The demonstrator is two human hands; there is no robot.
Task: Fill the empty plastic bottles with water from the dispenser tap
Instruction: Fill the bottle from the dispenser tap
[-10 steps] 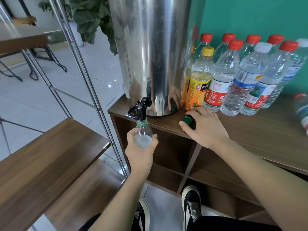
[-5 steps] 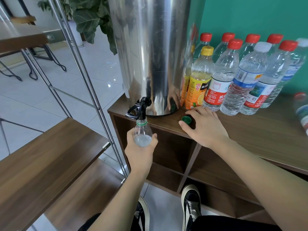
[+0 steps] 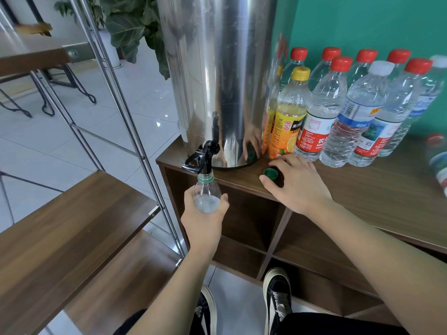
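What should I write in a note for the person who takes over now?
Left hand grips the open bottle, its mouth under the tap.
Right hand rests on the counter, thumb and fingers around the green cap.
Done: some water in the bottle; capped bottles stand by the dispenser.
Left: finish filling, screw the cap on, do any empties.

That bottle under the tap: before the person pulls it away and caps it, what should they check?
1. Bottle mouth under tap: ok.
2. Left hand grips the bottle: ok.
3. Bottle full: cannot tell; the hand hides most of it.
4. Tap closed: cannot tell.
5. Green cap within reach by the right hand: ok.
6. Right hand holding the cap: not ok, only resting beside it.
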